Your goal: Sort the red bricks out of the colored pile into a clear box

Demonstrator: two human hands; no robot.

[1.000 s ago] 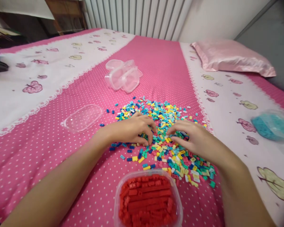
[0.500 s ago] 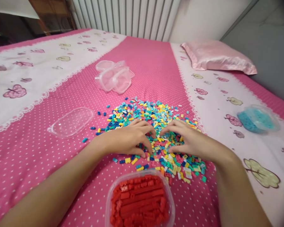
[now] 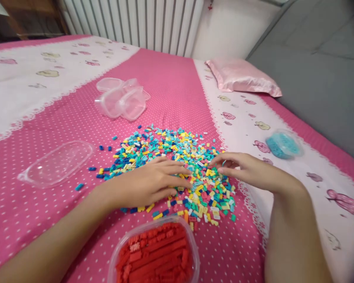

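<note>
A loose heap of small toy building bricks point(image 3: 165, 143) in blue, teal, green, yellow, white and pink covers the middle of the pink sheet. My left hand point(image 3: 153, 181) lies over its near left part, palm down, fingers stretched out and slightly apart. At the right edge of the heap, my right hand point(image 3: 238, 167) hovers or rests lightly with curved fingers; a gap shows between thumb and fingers, and no brick is visible in it. Close in front of me stands a clear plastic box point(image 3: 194, 251) filled with red bricks point(image 3: 153, 255).
A clear lid point(image 3: 59, 163) lies on the left. Several clear containers point(image 3: 120, 98) sit behind the heap. To the right stands a clear box of light blue bricks point(image 3: 283, 144). A pink pillow point(image 3: 243, 76) lies near the grey headboard point(image 3: 312, 67); a radiator point(image 3: 135, 23) is at the back.
The view has turned right, shifting everything leftward. My right hand has drawn away from my left toward the heap's right edge, its fingers closer together. My left hand has flattened over the bricks.
</note>
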